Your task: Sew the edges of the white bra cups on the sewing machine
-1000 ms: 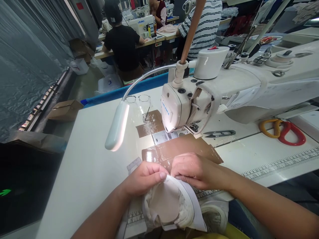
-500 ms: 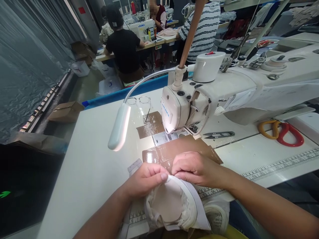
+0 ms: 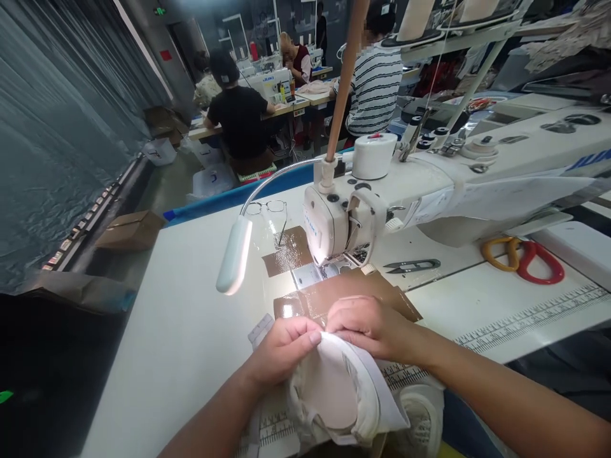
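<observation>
My left hand pinches the top edge of a white fabric piece between thumb and fingers. Close beside it, my right hand has its fingers curled onto the same edge. The piece is rounded, with a gathered rim around a smooth beige oval panel; a stiff white flap sticks out on its right. It hangs over the table's front edge, tilted towards me. A second white item lies below on the right, partly covered. Brown shiny sheets cover the table just beyond my hands.
A sewing machine with a lit lamp stands ahead. Thread snips, scissors with yellow and red handles and a ruler strip lie right. Glasses rest behind. Several people sit at machines farther back.
The camera view has shifted slightly, so the machine appears lower and farther left. Both hands keep their hold; the white fabric piece is turned slightly, showing more of its inner right side.
</observation>
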The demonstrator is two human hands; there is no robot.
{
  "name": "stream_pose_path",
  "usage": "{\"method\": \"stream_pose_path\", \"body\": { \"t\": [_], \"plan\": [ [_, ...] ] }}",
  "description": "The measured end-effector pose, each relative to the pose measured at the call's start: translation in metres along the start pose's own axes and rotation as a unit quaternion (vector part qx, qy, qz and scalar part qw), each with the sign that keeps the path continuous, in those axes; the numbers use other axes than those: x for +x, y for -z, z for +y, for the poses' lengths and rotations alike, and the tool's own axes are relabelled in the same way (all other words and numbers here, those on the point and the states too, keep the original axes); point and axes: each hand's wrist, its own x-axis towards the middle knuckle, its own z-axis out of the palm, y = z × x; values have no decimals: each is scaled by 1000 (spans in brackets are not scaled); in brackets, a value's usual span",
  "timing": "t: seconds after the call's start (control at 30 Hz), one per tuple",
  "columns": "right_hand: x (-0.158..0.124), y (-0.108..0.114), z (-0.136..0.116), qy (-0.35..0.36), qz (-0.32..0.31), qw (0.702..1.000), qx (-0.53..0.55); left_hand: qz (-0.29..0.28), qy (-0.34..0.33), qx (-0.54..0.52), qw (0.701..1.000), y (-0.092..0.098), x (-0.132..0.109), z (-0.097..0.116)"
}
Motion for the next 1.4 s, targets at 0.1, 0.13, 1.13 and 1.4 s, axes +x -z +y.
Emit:
{"method": "stream_pose_path", "body": {
  "t": [0.1,0.13,1.13,1.4],
  "plan": [
    [1,14,-7,-43,44,996,-68,77,-21,24,997,-3,2,1],
    [1,16,-11,-51,67,993,-85,102,-25,26,994,-4,2,2],
    [12,-22,-22,94,141,928,-332,83,-123,120,982,-14,-3,2],
    [5,9,-78,120,256,957,-71,168,-94,64,979,-15,1,1]
  ]
}}
